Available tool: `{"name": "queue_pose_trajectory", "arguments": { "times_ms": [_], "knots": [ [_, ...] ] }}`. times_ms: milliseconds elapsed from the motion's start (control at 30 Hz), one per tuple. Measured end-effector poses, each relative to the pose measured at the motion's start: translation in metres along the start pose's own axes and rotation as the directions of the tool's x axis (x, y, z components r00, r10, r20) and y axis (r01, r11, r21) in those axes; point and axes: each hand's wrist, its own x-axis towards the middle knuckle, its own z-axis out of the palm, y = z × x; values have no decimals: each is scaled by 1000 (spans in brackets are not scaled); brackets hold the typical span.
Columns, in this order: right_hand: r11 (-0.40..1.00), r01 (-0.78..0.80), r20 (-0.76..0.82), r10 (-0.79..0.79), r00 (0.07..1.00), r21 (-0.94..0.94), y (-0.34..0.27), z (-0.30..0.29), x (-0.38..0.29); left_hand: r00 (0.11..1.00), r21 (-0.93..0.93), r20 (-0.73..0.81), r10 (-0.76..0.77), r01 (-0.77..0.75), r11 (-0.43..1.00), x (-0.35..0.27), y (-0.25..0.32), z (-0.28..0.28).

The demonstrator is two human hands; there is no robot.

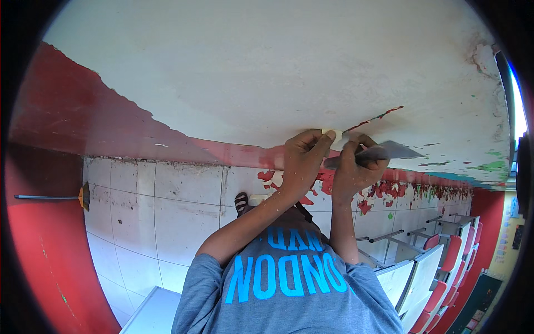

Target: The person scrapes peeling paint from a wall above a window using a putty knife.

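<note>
My left hand (pixel 305 156) pinches a pale flake of paint (pixel 333 136) between thumb and forefinger, close against the white painted wall (pixel 250 83). Just to its right, my right hand (pixel 358 165) is closed around a flat scraper (pixel 398 150). The scraper's grey blade is blurred and points right; its dark handle end sticks out on the left. The right thumb and forefinger are near the flake, but whether they touch it is unclear. A jagged red and green gash (pixel 377 118) in the white paint runs up and right from the fingers.
Red paint (pixel 75 104) covers the wall's lower left part. Red and green paint chips (pixel 384 192) litter the white tiled floor (pixel 187 188) along the wall. A broom (pixel 54 196) is at left, desks (pixel 421 271) with red chairs (pixel 452 252) at right, and a white tabletop (pixel 154 311) behind me.
</note>
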Motion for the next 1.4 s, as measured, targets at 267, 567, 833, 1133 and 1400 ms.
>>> {"name": "queue_pose_trajectory", "arguments": {
  "times_ms": [267, 567, 833, 1133, 1400],
  "knots": [
    [987, -156, -17, 155, 988, -24, 21, -35, -5, 999, -50, 10, -30, 31, 998, -10, -20, 1],
    [988, -134, 163, 119, 979, 81, 13, -24, -1, 990, -144, 58, -125, 132, 981, -24, -55, -5],
    [996, -72, 258, 57, 965, 49, 24, -27, -4, 989, 37, 95, -115, 112, 993, -37, -65, -12],
    [972, -202, 474, 234, 849, -117, 21, -44, 1, 975, 38, 158, -155, 151, 988, -44, -73, -13],
    [972, -223, 508, 226, 831, -67, 20, -47, -9, 854, -580, -185, -486, 304, 756, -13, -62, -12]
  ]
}}
